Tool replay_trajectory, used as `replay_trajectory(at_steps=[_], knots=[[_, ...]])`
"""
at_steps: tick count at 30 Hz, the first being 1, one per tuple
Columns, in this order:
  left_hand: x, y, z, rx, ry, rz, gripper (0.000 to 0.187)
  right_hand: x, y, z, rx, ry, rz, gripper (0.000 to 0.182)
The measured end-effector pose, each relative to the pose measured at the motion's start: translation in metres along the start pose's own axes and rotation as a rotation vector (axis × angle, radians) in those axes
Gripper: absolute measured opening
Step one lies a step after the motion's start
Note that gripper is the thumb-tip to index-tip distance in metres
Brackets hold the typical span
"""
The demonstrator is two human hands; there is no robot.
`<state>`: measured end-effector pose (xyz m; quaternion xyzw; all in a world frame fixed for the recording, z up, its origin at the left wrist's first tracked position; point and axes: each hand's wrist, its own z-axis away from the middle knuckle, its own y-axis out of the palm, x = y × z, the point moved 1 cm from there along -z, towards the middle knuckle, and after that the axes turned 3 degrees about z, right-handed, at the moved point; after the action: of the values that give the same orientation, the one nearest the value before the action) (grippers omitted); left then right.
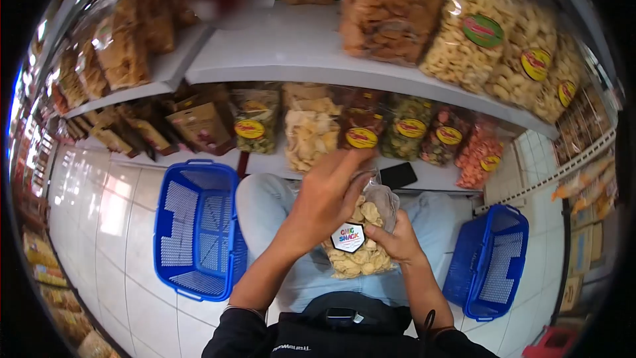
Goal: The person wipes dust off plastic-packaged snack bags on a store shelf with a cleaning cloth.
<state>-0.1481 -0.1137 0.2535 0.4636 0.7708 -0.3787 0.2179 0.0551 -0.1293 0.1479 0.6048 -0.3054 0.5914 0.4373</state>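
A clear plastic bag of pale yellow snack pieces [361, 264], with a white "Gmig Snack" label, stands upright over my lap. My right hand [399, 237] grips its right side, thumb across the front. At the upper left of the bag is my left hand [321, 192], its fingers bent and closed together at the clear top of the plastic. Exactly where those fingertips meet the plastic is partly hidden. Just beyond the bag, a dark phone-like slab [398, 176] lies on the low shelf edge.
Blue plastic baskets stand on the tiled floor at left [199, 225] and right [487, 262] of my knees. Ahead, the lower shelf holds several labelled snack bags [411, 126]. Larger bags [467, 30] fill the right of the upper shelf [278, 50], which juts out above them.
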Motion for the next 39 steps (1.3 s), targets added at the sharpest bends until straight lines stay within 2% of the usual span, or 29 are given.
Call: replay_trajectory(at_steps=[2,6,7,10,11,14,15,18,19,21,22,24,27,29,31,33,34,37,39], knots=[[0.004,0.017,-0.010,-0.070,0.148,-0.125,0.035,-0.006,-0.017,0.007,-0.132,0.055,-0.122,0.054],[0.023,0.059,0.020,-0.105,0.064,-0.075,0.034,0.003,-0.041,0.002,-0.431,-0.001,-0.264,0.039],[0.026,0.069,0.030,0.055,0.016,-0.029,0.038,0.000,-0.047,-0.002,-0.468,-0.049,-0.228,0.036],[0.026,0.101,0.034,0.253,-0.015,-0.017,0.050,0.004,-0.050,-0.008,-0.537,-0.136,-0.083,0.034],[0.039,0.111,0.038,0.338,-0.041,0.075,0.064,-0.006,-0.050,-0.009,-0.559,-0.145,-0.057,0.031],[0.056,0.118,0.030,0.282,-0.138,0.411,0.074,-0.003,-0.037,-0.010,-0.565,-0.212,0.042,0.033],[0.067,0.118,0.026,0.276,-0.064,0.406,0.082,-0.001,-0.034,-0.005,-0.529,-0.169,0.184,0.039],[0.090,0.119,0.036,0.215,-0.289,0.849,0.091,0.015,-0.002,-0.003,-0.513,-0.366,0.431,0.044],[0.107,0.123,0.050,0.211,-0.420,1.045,0.089,0.007,-0.003,0.001,-0.415,-0.349,0.531,0.049],[0.125,0.121,0.070,0.161,-0.661,1.409,0.087,0.015,0.000,-0.002,-0.270,-0.492,0.940,0.052],[0.127,0.118,0.073,0.192,-0.685,1.494,0.091,0.019,0.003,-0.006,-0.184,-0.563,1.141,0.054],[0.125,0.107,0.075,0.254,-0.743,1.656,0.099,0.021,0.006,-0.016,-0.225,-0.561,1.103,0.058],[0.125,0.106,0.081,0.310,-0.826,1.716,0.096,0.043,0.007,-0.040,-0.289,-0.574,1.165,0.053],[0.128,0.107,0.077,0.338,-0.724,1.708,0.095,0.048,0.002,-0.058,-0.351,-0.502,0.962,0.049],[0.128,0.108,0.073,0.352,-0.662,1.721,0.094,0.052,-0.010,-0.071,-0.406,-0.424,0.939,0.043],[0.115,0.100,0.067,0.273,-0.809,1.785,0.093,0.060,-0.016,-0.078,-0.327,-0.350,1.023,0.043],[0.116,0.101,0.068,0.231,-0.820,1.828,0.090,0.062,-0.015,-0.080,-0.285,-0.313,1.061,0.042],[0.118,0.100,0.071,0.110,-0.869,1.957,0.082,0.066,-0.001,-0.078,-0.157,-0.387,1.188,0.047],[0.127,0.103,0.073,0.121,-0.801,2.094,0.072,0.066,0.006,-0.075,-0.100,-0.410,1.247,0.050]])
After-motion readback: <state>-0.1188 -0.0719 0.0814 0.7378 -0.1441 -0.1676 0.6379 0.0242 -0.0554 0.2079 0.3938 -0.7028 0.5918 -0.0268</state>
